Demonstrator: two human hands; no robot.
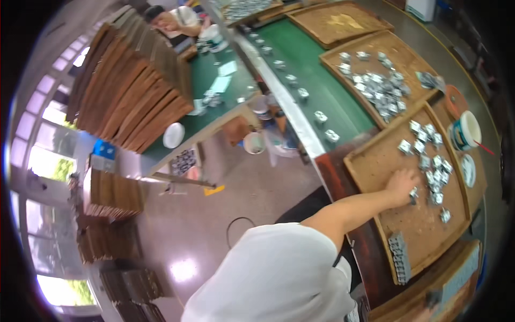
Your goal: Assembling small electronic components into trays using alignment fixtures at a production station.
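Note:
My left hand [402, 185] reaches over a shallow wooden tray [383, 212] on the right, its fingers curled down at a small silvery metal part [413, 194]. Beyond the fingertips, several similar block-shaped metal parts [435, 180] lie loosely grouped, with a single part [445, 216] apart from them. Neat rows of grey parts [398, 257] sit in the tray's near corner. At the lower right edge, my right hand [428, 312] is only partly visible and blurred. It appears closed at a dark object [433, 298] that I cannot make out, over another wooden tray [466, 263].
A green belt [316, 80] carries spaced metal parts beside a metal rail [289, 112]. Another tray [343, 56] holds heaped parts. A white bucket [465, 131] stands beyond the trays. Wooden boards [129, 80] are stacked at left; a person [185, 21] sits at the far table.

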